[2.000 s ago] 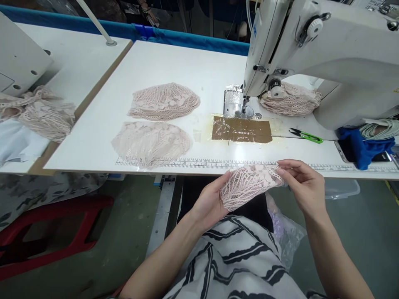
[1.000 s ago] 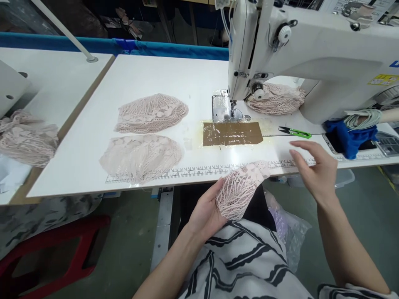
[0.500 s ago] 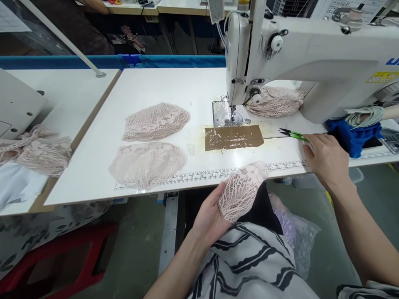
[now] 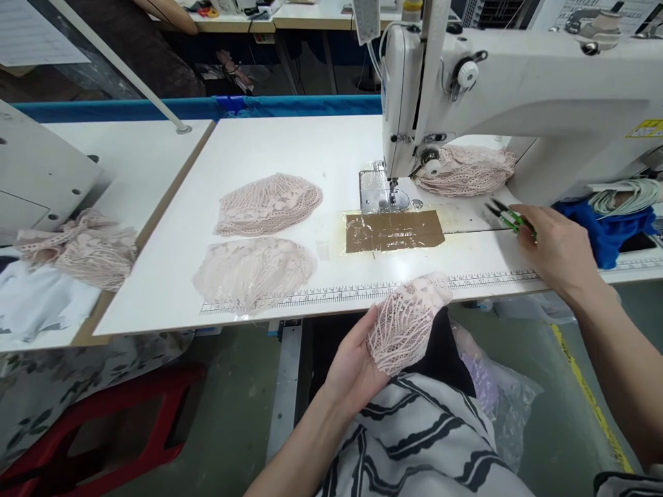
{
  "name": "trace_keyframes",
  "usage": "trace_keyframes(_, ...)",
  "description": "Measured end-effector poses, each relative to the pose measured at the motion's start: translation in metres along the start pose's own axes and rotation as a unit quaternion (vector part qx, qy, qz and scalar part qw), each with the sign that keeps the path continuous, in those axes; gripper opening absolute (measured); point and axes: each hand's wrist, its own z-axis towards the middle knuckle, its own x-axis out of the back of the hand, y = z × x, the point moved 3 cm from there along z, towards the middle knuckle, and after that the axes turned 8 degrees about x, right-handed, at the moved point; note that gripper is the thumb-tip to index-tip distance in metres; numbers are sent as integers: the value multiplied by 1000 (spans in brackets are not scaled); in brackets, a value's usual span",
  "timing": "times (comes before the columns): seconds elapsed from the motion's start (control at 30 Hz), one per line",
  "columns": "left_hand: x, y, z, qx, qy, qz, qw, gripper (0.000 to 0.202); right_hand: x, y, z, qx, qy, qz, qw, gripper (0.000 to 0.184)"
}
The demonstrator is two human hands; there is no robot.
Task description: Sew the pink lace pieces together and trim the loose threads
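Observation:
My left hand (image 4: 357, 362) grips a pale pink lace piece (image 4: 407, 323) by its left edge, over my lap at the table's front edge. Over the table's right part, my right hand (image 4: 559, 245) is closed on green-handled thread snips (image 4: 510, 216), their dark blades pointing left and apart. Two more lace pieces lie left of the sewing machine (image 4: 401, 103): a scalloped one (image 4: 269, 203) behind and a paler one (image 4: 253, 273) in front. A brown taped patch (image 4: 394, 231) sits in front of the needle plate.
A lace bundle (image 4: 466, 169) lies under the machine arm. Blue cloth (image 4: 606, 228) and a coil of pale cord (image 4: 626, 197) are at the right. A printed ruler (image 4: 342, 293) runs along the front edge. More lace (image 4: 98, 252) rests at the left; a red stool (image 4: 103, 428) stands below.
My right hand has picked the snips up off the table, and their blades have spread apart. The view has shifted slightly; my left hand still holds the lace piece.

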Motion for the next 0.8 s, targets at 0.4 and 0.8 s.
trace_keyframes(0.4,-5,-4,4,3,10,3,1000,43,29,-108,-81,78,-73,503,858,55)
trace_keyframes(0.8,-5,-7,5,-7,11,-13,1000,41,25,-116,-91,159,10,349,923,61)
